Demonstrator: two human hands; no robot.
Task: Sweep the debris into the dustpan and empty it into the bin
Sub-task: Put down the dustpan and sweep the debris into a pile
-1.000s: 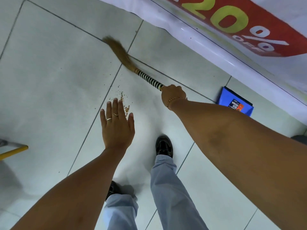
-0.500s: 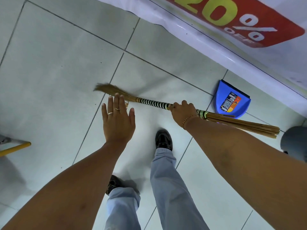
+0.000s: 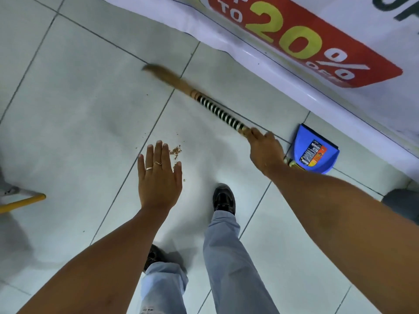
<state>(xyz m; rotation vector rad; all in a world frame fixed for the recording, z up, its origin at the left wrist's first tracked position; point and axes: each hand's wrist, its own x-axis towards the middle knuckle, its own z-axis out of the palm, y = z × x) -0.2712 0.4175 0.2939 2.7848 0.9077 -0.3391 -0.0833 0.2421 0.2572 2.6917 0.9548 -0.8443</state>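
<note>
My right hand [image 3: 265, 150] grips a short straw broom [image 3: 217, 109] by its black-and-white striped handle. Its blurred brush end [image 3: 158, 72] reaches out to the upper left, over the white floor tiles. A small heap of brown debris [image 3: 175, 151] lies on the tile just right of my left fingertips. My left hand [image 3: 158, 175] hovers flat above the floor, fingers apart, holding nothing. A blue dustpan [image 3: 317, 152] with a label lies on the floor behind my right hand, against the wall base.
A banner with a red "20% off" sign [image 3: 306, 41] hangs along the wall at the top right. A yellow pole [image 3: 22, 201] lies at the left edge. A grey object [image 3: 403, 202] sits at the right edge. My two shoes stand below the debris.
The broom swung from lying across in front of me back out to the upper left. The debris heap, hidden before, shows beside my left hand. The left hand stayed put.
</note>
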